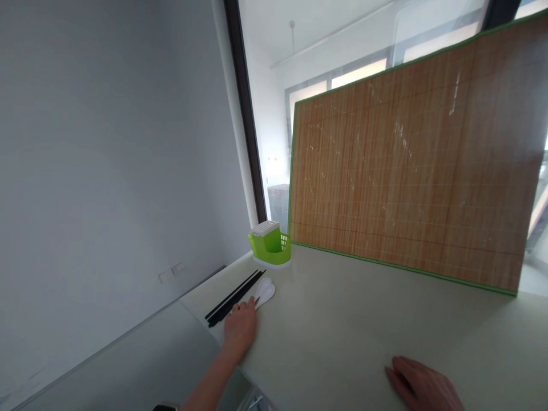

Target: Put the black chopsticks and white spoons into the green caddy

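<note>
Left grip (pixel 241 325) touches white spoons (pixel 266 290) beside black chopsticks (pixel 234 301)

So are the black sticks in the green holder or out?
Out: the black sticks lie on the table, apart from the green holder.

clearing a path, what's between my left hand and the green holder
White spoons, with black sticks alongside to their left, in the head view.

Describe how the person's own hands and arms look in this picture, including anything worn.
The left hand is ungloved, and the left forearm shows no sleeve, watch or bracelet. The right hand is ungloved too; its forearm is out of frame. I can't make out any rings.
</note>
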### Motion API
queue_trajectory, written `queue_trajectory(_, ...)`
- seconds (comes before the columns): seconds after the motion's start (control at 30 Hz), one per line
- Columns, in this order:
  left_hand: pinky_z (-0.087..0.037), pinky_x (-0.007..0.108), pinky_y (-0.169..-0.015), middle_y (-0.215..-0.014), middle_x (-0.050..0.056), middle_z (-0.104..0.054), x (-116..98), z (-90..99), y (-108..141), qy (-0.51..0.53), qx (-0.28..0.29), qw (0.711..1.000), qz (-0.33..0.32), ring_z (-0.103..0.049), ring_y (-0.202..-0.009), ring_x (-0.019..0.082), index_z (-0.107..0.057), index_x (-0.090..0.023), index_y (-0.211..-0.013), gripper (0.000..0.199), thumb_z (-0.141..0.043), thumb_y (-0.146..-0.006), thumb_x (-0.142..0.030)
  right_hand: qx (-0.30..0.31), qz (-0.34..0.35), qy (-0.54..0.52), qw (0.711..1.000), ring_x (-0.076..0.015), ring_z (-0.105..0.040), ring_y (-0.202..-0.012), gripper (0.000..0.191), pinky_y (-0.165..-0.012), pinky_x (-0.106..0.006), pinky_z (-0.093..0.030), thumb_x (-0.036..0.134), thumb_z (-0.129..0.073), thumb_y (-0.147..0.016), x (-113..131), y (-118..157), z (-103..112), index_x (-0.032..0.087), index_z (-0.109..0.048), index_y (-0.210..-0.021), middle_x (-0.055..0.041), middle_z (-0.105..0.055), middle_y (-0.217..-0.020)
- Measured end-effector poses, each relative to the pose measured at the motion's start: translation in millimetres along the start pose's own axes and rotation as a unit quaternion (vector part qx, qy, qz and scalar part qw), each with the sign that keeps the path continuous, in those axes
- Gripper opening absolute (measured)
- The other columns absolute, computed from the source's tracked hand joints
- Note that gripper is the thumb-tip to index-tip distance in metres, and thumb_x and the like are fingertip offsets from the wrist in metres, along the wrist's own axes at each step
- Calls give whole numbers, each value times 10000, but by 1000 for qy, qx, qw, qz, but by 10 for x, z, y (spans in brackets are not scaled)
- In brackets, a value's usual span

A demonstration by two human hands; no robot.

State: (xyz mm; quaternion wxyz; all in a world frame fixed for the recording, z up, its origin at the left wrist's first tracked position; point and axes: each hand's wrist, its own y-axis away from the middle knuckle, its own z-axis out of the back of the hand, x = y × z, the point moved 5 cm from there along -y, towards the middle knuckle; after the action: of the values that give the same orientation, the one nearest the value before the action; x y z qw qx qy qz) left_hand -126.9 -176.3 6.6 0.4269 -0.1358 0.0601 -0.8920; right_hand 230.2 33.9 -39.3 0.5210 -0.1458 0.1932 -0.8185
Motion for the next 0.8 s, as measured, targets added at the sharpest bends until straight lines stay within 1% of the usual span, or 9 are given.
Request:
queue_trajectory(0.07,-455,330,-710,-1056,155,-572,8,11,-18,-14,8,1000,-9,-529,-992,268,-451,-144,-1279,453,-273,-868,-77,-3,0,-1,1000,-143,-628,-586,278,-530,-229,-385,390,-400,-914,-1,-1,6,262,-530,-704,40,-627,-657)
queue_trajectory(0.17,-475,324,-690,-1038,155,-564,-47,40,-43,-19,18,999,-20,-556,-951,253,-493,-115,-1228,450,-255,-856,-29,-6,-1,-1,1000,-142,-628,-584,277,-535,-227,-391,390,-397,-916,-2,7,-2,263,-531,-710,42,-627,-656)
queue_trajectory(0.23,-488,332,-700,-1041,165,-558,-141,62,-27,-14,21,999,-25,-566,-942,246,-493,-83,-1219,440,-248,-859,-23,-7,-3,1,1000,-144,-627,-584,277,-535,-228,-393,394,-393,-917,-2,14,-9,263,-529,-714,40,-627,-658)
queue_trajectory(0.3,-500,330,-702,-1056,171,-552,-306,89,34,0,29,999,-37,-571,-938,237,-490,-71,-1219,437,-244,-862,-17,-2,-5,-2,1000,-148,-628,-588,281,-534,-230,-395,400,-391,-915,-2,17,-10,261,-519,-708,38,-624,-657)
queue_trajectory(0.4,-510,324,-717,-1058,164,-557,-718,169,210,32,36,996,-81,-575,-930,223,-503,-81,-1210,448,-236,-859,0,18,-17,-24,999,-148,-627,-588,271,-526,-227,-398,405,-395,-913,-12,7,1,260,-500,-709,42,-621,-653)
queue_trajectory(0.53,-518,308,-711,-1052,147,-563,-1475,305,531,85,37,984,-150,-574,-915,207,-516,-105,-1197,438,-272,-851,5,41,-32,-77,996,-132,-615,-553,178,-526,-220,-417,404,-399,-915,-28,-7,44,271,-495,-848,54,-619,-655)
queue_trajectory(0.67,-527,326,-689,-1024,134,-566,-2201,458,845,138,27,966,-216,-576,-890,218,-531,-113,-1175,385,-364,-840,-24,0,-34,-99,995,-131,-605,-530,170,-529,-219,-436,384,-397,-916,-24,-6,143,268,-471,-1016,58,-600,-624)
queue_trajectory(0.73,-531,338,-691,-1028,140,-564,-2454,524,972,160,38,958,-235,-575,-907,229,-529,-103,-1178,363,-393,-845,-51,-32,-31,-96,994,-133,-610,-534,192,-523,-219,-442,368,-391,-916,-23,-4,193,263,-468,-1057,51,-610,-634)
queue_trajectory(0.8,-535,343,-690,-1040,145,-564,-2613,571,1071,182,57,952,-240,-575,-931,238,-516,-97,-1196,359,-392,-860,-72,-51,-32,-91,994,-135,-619,-544,206,-525,-219,-450,352,-386,-916,-30,-2,223,261,-473,-1079,42,-632,-660)
